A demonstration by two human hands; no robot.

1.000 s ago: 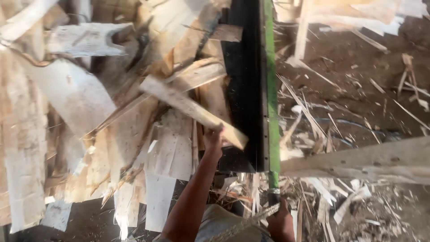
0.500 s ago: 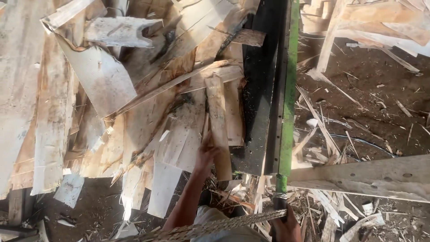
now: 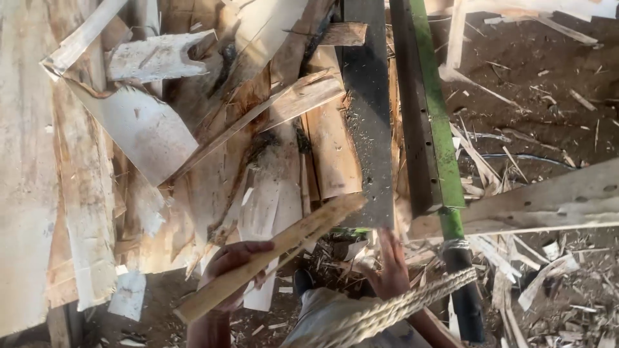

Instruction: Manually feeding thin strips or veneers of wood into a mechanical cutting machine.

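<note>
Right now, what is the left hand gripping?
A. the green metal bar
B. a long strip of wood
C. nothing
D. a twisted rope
B: the left hand is closed around a long strip of wood slanting up to the right, while the rope crosses below the right hand.

No packages, labels, signs or screens show anywhere around the green bar (image 3: 437, 122); the view holds only bare wood scraps and dirt.
</note>
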